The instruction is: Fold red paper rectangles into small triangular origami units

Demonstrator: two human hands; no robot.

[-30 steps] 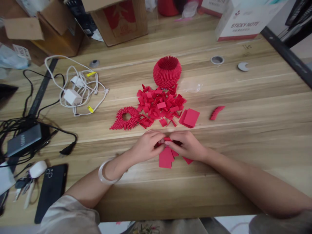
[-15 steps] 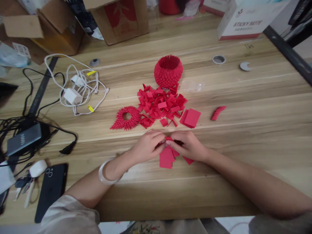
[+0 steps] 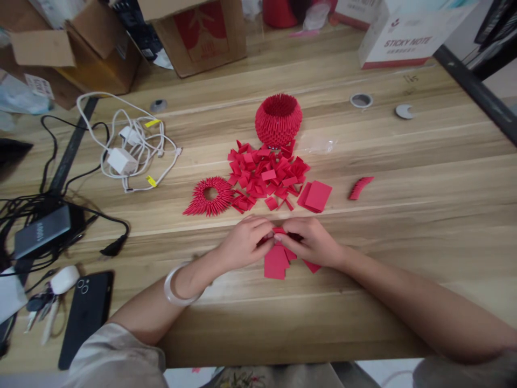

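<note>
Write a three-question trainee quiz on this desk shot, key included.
1. True or false: the pale bracelet is on the left forearm.
2. What stands at the far edge of the loose paper pile, seen from the person?
A) black phone
B) round red vessel
C) white charger cables
3. Fill in: the left hand and right hand hold a small paper piece, coloured ____.
Key: 1 true; 2 B; 3 red.

Head-worn view, forward and down at hands (image 3: 243, 243)
</note>
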